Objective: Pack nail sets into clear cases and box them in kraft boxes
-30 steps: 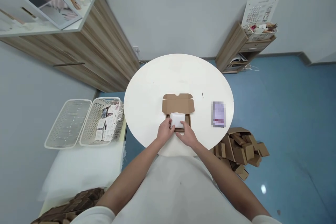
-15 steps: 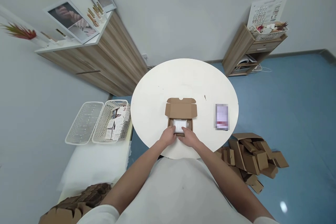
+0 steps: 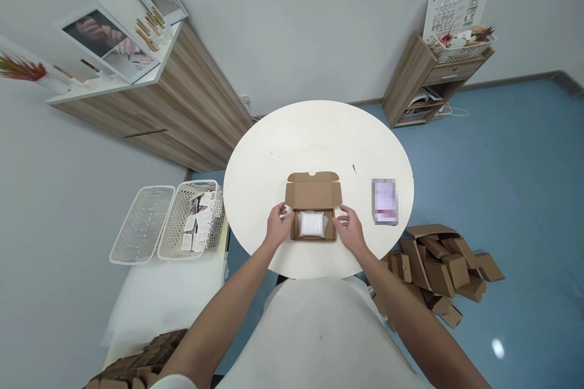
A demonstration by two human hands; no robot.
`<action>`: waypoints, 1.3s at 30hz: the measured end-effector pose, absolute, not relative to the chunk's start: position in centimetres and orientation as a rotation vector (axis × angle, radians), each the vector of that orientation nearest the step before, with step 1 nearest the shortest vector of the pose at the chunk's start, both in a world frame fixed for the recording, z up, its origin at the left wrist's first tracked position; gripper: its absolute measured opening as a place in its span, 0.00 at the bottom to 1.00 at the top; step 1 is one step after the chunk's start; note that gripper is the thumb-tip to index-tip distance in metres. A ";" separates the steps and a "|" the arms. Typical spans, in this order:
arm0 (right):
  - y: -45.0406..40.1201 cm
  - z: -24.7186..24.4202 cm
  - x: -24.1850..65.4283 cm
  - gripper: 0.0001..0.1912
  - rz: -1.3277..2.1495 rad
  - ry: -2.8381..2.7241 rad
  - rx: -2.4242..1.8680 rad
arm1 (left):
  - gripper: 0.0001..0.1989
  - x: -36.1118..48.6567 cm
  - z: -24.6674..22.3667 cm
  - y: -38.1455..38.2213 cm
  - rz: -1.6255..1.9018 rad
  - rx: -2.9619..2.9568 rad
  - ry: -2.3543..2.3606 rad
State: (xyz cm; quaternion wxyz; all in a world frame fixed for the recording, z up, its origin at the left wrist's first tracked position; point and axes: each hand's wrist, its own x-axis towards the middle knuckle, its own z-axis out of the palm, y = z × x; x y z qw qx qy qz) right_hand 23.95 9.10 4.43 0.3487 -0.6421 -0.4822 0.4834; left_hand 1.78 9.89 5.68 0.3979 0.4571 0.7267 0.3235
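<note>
A small brown cardboard box sits on the white round table, its lid folded open away from me. Inside lies a white padded packet; it leaves a strip of the box floor bare at the right. My left hand is at the box's left side, thumb against the wall and fingers curved near the lid's lower corner. On the opposite side my right hand mirrors it, thumb at the right wall. Both hands have thumb and fingers apart, with nothing visible between them.
A blurred-out pale purple item lies at the table's right. White baskets with printed cards stand at left. Cardboard boxes fill a carton on the floor at right; more brown cardboard is stacked lower left. Cabinets stand behind.
Both hands have left the white packet and moved apart to the box's left and right sides. The packet stays in the box. The view has shifted slightly.
</note>
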 end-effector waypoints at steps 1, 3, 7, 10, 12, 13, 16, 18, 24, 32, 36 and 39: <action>9.7 4.2 24.4 0.27 1.297 -1.100 -1.693 | 0.25 1.4 5.7 10.4 0.825 1.074 1.832; 11.0 3.7 25.0 0.28 1.421 -0.838 -1.702 | 0.26 0.7 5.5 11.3 0.827 0.920 1.780; 13.1 3.3 25.4 0.26 1.573 -0.538 -1.661 | 0.26 0.1 5.2 12.3 0.850 0.690 1.623; 14.0 3.6 25.1 0.26 1.632 -0.479 -1.623 | 0.28 0.2 5.2 12.6 0.847 0.619 1.556; 14.3 3.9 24.7 0.26 1.681 -0.501 -1.590 | 0.30 0.4 5.3 12.8 0.834 0.582 1.529; 14.4 4.1 24.5 0.25 1.696 -0.521 -1.572 | 0.32 0.5 5.4 12.8 0.830 0.569 1.518; 14.3 4.6 24.1 0.23 1.705 -0.586 -1.525 | 0.33 0.8 5.6 12.8 0.840 0.562 1.490; 14.2 4.8 24.0 0.23 1.719 -0.643 -1.486 | 0.33 0.9 5.8 12.7 0.845 0.592 1.463; 13.9 5.2 23.9 0.29 1.772 -0.825 -1.375 | 0.33 0.9 6.2 12.1 0.827 0.726 1.331; 13.2 5.0 24.3 0.35 1.773 -0.926 -1.387 | 0.35 0.4 6.0 11.1 0.828 0.686 1.398; 12.5 5.1 24.5 0.37 1.778 -1.011 -1.462 | 0.36 -0.1 5.9 10.5 0.786 0.748 1.396; 12.1 5.3 24.6 0.38 1.772 -1.018 -1.477 | 0.35 -0.4 5.9 10.1 0.777 0.773 1.420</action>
